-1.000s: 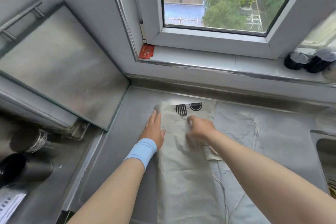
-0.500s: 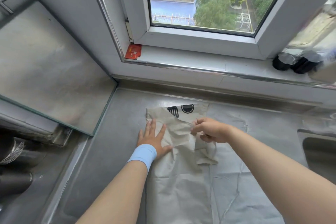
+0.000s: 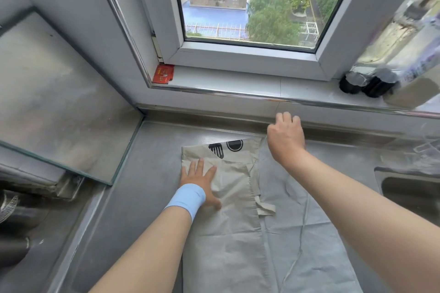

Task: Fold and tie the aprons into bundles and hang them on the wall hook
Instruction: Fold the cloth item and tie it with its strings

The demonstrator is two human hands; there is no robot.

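- Apron, beige, black utensil print at its far end, lies flat along the steel counter; one long side is folded over, likely to narrow it for bundling.
- Strap stub sticks out of the folded edge, untied.
- Second pale grey apron is spread underneath, to the right, probably waiting its turn.
- My left hand, blue wristband, is open, palm flat on the beige fold; I judge it pins the fold in place.
- My right hand is curled into a loose fist at the far right corner of the beige apron, near the backsplash; whether it pinches cloth or a strap I cannot tell.
- Sink at right edge; window sill beyond. No wall hook in view.
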